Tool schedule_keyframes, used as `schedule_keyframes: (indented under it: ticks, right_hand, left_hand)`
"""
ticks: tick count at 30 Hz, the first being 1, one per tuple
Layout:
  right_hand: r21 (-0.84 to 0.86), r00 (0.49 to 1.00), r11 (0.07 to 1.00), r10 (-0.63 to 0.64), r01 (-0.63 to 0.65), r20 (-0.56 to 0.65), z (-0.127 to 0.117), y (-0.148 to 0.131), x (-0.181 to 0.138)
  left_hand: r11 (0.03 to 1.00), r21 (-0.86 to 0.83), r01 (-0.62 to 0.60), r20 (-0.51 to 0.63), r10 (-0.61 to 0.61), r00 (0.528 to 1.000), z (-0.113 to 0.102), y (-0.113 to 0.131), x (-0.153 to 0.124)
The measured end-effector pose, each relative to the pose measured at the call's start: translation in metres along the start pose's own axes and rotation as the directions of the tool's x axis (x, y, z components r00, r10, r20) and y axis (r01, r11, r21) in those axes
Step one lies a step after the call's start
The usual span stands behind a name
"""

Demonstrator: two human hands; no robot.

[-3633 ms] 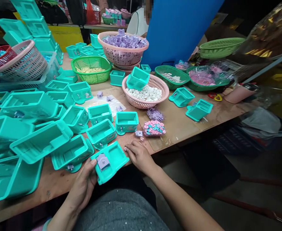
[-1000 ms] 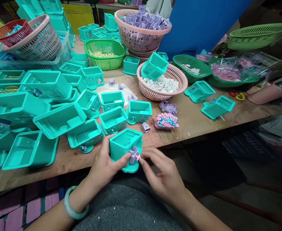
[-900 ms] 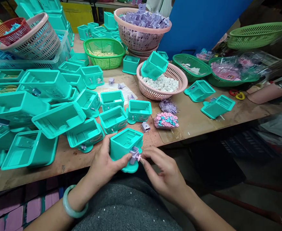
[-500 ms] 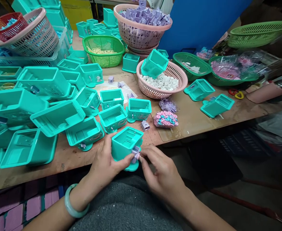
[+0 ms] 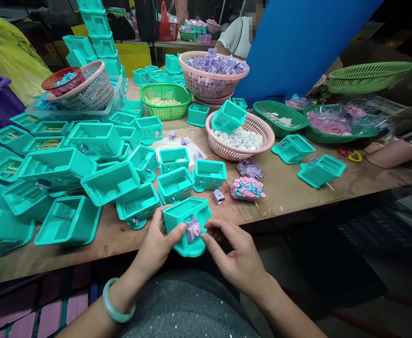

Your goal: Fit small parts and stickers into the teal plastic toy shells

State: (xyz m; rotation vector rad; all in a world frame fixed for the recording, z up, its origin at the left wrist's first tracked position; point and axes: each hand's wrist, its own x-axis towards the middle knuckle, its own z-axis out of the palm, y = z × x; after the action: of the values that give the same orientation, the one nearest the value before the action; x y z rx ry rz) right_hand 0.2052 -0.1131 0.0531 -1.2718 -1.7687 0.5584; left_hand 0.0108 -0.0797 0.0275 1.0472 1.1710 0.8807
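A teal plastic box [image 5: 178,213] with an open top and a rounded foot is tilted in my left hand [image 5: 156,244], whose fingers are behind it and thumb in front. On its near face sits a small lilac plastic part [image 5: 191,230] bearing a pink rose-shaped piece [image 5: 196,229]. My left thumb tip rests against the lilac part. Beside the rose is my right hand [image 5: 236,249], its thumb and forefinger apart with nothing visible between them; whether the thumb tip touches the rose I cannot tell. Another lilac part [image 5: 218,196] lies on the table just beyond the box.
Several teal boxes [image 5: 110,183] crowd the table's left side. Beyond my hands are a bag of pink and blue roses [image 5: 247,188], a bag of lilac pieces [image 5: 250,169] and a pink basket [image 5: 267,141] with white pieces. Scissors [image 5: 354,155] lie at right. A person [image 5: 239,37] is at the back.
My right thumb and forefinger have parted from the rose-shaped piece. The box has turned so its lilac part faces me more. The view has tilted up and shifted left.
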Motion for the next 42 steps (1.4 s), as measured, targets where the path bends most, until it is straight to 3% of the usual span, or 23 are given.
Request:
schedule_keyframes:
  ticks: [3, 6, 9, 12, 14, 16, 19, 22, 24, 32, 38, 40, 42]
  right_hand:
    - [-0.116, 0.991, 0.986, -0.114, 0.121, 0.066, 0.004, -0.009, -0.005]
    - [-0.11, 0.993, 0.989, -0.09, 0.099, 0.083, 0.003, -0.012, -0.009]
    - [0.002, 0.987, 0.994, 0.104, -0.105, 0.124, 0.0, -0.008, -0.011]
    - [0.174, 0.914, 0.91, 0.333, -0.376, 0.232, 0.001, -0.001, -0.011]
    - [0.296, 0.864, 0.82, 0.41, -0.489, 0.293, 0.003, 0.003, -0.011]
    - [0.356, 0.851, 0.778, 0.424, -0.517, 0.308, 0.005, 0.004, -0.01]
    - [0.327, 0.888, 0.833, 0.365, -0.445, 0.279, 0.002, 0.004, -0.008]
    - [0.204, 0.963, 0.941, 0.266, -0.271, 0.051, -0.006, 0.004, -0.003]
    - [0.111, 0.982, 0.981, 0.169, -0.159, -0.084, -0.009, 0.002, 0.0]
    - [0.041, 0.999, 0.999, -0.033, 0.032, 0.01, 0.008, -0.017, 0.004]
    - [-0.09, 0.969, 0.965, -0.248, 0.248, 0.011, 0.01, -0.017, 0.002]
    - [-0.067, 0.966, 0.964, -0.258, 0.258, 0.009, 0.009, -0.014, -0.001]
    - [-0.038, 0.981, 0.982, -0.187, 0.186, -0.045, 0.007, -0.007, -0.004]
  left_hand:
    - [0.995, 0.089, -0.054, -0.056, 0.059, 0.997, 0.001, 0.0, -0.003]
    - [0.963, 0.251, -0.099, -0.087, 0.124, 0.988, 0.003, -0.001, -0.005]
    - [0.897, 0.419, -0.138, -0.115, 0.203, 0.972, 0.005, -0.003, -0.008]
    - [0.848, 0.505, -0.161, -0.145, 0.267, 0.953, 0.008, -0.004, -0.009]
    - [0.843, 0.507, -0.18, -0.155, 0.295, 0.943, 0.008, -0.004, -0.009]
    - [0.873, 0.45, -0.189, -0.163, 0.289, 0.943, 0.007, -0.005, -0.008]
    - [0.967, 0.219, -0.129, -0.122, 0.158, 0.98, 0.003, -0.003, -0.007]
    - [1.0, -0.021, -0.016, -0.035, 0.015, 0.999, 0.0, 0.001, -0.008]
    - [0.995, -0.096, 0.023, -0.009, -0.024, 1.0, -0.001, 0.004, -0.009]
    - [0.998, -0.034, -0.057, -0.065, 0.054, 0.996, 0.0, 0.008, -0.011]
    - [0.998, -0.032, -0.046, -0.033, 0.045, 0.998, -0.005, 0.002, -0.011]
    - [0.996, -0.073, -0.045, -0.015, 0.044, 0.999, -0.008, 0.001, -0.012]
    - [0.982, -0.186, -0.023, 0.004, 0.024, 1.0, -0.012, 0.002, -0.012]
